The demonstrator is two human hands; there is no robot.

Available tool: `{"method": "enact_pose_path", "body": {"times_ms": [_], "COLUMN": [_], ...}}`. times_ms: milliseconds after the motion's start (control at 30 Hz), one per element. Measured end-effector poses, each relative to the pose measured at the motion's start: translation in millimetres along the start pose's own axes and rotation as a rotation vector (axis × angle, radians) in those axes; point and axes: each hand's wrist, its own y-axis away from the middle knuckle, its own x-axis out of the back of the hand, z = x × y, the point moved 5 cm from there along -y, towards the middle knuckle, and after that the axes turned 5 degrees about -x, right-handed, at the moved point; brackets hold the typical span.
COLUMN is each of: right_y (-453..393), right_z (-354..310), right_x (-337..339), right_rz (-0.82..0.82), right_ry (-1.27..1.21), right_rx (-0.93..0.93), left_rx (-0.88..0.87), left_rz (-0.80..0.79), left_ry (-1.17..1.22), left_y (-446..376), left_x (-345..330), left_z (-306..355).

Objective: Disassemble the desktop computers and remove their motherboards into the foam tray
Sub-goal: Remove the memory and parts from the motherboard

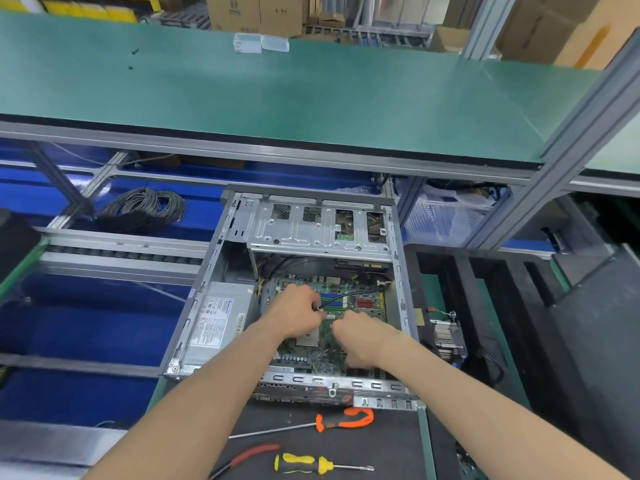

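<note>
Nearest, on a dark mat: yellow-black screwdriver, red-handled pliers, orange-black screwdriver. Beyond, an open desktop case w/ green motherboard inside, power supply at its left. Left hand pinches a black cable over the board; right hand is fisted, contents can't be told. Black foam tray to the right. Green shelf farthest
</note>
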Motion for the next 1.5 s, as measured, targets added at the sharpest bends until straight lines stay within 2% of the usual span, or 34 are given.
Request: {"method": "enact_pose_path", "body": {"times_ms": [200,300,400,500,667,767,1000,1133,1233,1333,1500], "right_y": [4.8,6.0,6.2,5.9,9.1,6.5,-2.1,-2.3,-3.6,-4.0,-2.7], "right_z": [5.0,6.1,10.3,12.3,18.7,17.6,22.9,25.0,24.5,22.1,20.2], "right_x": [-0.7,7.6,13.7,9.8,13.9,10.5,7.1,5.8,6.2,6.9,8.7], "right_rz": [0.007,0.132,0.3,0.376,0.569,0.512,0.48,0.485,0.499,0.53,0.568], "right_ry": [-0.076,-0.133,-0.258,-0.384,-0.43,-0.364,-0.218,-0.239,-0.195,-0.182,-0.182], "right_rx": [-0.062,-0.133,-0.284,-0.416,-0.487,-0.467,-0.557,-0.552,-0.559,-0.534,-0.518], "left_rx": [0.012,0.018,0.052,0.115,0.15,0.16,0.084,0.103,0.155,0.123,0.11], "left_rz": [-0.024,-0.021,-0.029,0.0,-0.002,0.0,0.097,0.142,0.194,0.209,0.279], "left_ry": [-0.013,-0.026,-0.04,-0.051,-0.216,-0.232,0.11,0.197,0.166,0.104,0.179], "left_y": [4.9,7.2,9.5,12.5,16.1,16.4,12.6,13.5,14.3,15.0,20.3], "left_x": [1.8,2.5,2.5,4.5,8.3,10.3,14.1,14.7,19.0,22.5,28.9], "left_z": [3.4,3.9,2.3,0.9,-1.1,-1.7,4.6,1.8,-3.8,-0.7,2.8]}}
